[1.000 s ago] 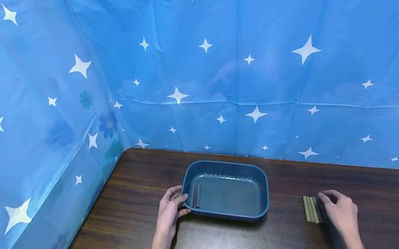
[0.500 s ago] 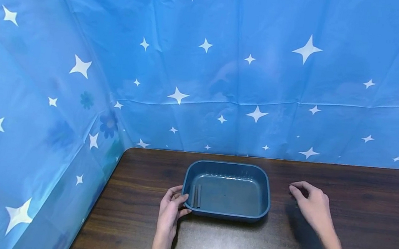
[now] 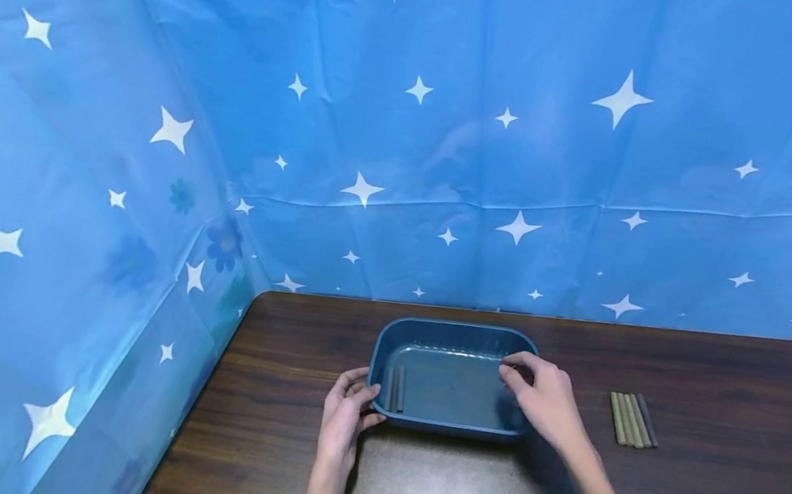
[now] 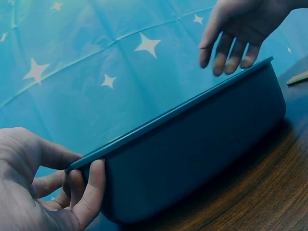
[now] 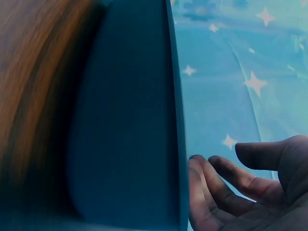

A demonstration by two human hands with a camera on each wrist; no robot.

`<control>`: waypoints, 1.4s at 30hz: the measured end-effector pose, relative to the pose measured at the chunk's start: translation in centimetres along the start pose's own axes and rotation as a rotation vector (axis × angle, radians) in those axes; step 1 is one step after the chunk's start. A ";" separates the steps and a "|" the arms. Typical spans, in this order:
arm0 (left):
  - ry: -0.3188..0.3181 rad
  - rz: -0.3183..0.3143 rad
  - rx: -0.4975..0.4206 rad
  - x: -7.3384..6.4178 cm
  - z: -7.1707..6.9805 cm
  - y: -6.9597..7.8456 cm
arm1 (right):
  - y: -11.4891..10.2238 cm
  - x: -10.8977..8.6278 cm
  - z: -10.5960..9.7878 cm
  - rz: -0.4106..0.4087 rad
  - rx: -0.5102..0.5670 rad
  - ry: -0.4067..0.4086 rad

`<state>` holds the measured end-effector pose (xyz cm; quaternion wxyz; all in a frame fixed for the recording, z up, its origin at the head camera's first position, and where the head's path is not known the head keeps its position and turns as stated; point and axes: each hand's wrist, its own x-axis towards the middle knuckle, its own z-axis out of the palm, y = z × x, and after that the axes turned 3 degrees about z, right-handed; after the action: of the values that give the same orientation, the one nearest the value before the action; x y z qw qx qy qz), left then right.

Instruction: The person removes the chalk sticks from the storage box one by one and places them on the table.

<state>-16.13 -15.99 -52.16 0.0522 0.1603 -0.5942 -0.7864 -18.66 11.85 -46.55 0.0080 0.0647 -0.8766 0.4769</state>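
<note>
Sticks of olive green [image 3: 629, 420] and one dark stick [image 3: 647, 420] lie side by side on the brown table [image 3: 751, 461], right of the blue basin [image 3: 452, 388], whose right wall stands between them and the dark pieces [image 3: 401, 390] inside at its left; a starry curtain [image 3: 483, 158] hangs behind. The left hand [image 3: 344, 415] pinches the near-left corner; the right hand [image 3: 545, 396] hovers over the right end, fingers loosely bent, thumb apart, holding nothing.

The tray [image 3: 452, 388] lies open from above, its walls [image 4: 192, 149] blocking sideways entry
</note>
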 end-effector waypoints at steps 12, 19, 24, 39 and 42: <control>0.003 -0.004 0.006 0.0 0.0 0.0 | -1.7 0.9 5.3 0.030 0.056 -0.075; -0.009 0.000 -0.008 -0.3 -0.1 -0.2 | -2.1 1.3 7.8 0.047 0.083 -0.127; -0.009 -0.002 -0.005 -0.2 0.0 -0.1 | -2.3 2.0 9.3 0.047 0.061 -0.157; -0.026 -0.009 -0.012 -0.2 0.0 0.1 | -3.4 4.2 12.2 0.048 -0.064 -0.306; -0.027 -0.007 -0.012 -0.2 -0.1 0.1 | -3.4 4.4 12.6 0.037 -0.094 -0.309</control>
<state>-15.94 -16.04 -52.07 0.0425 0.1513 -0.5895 -0.7923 -22.04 -0.97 -50.22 -0.1328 0.1206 -0.8897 0.4199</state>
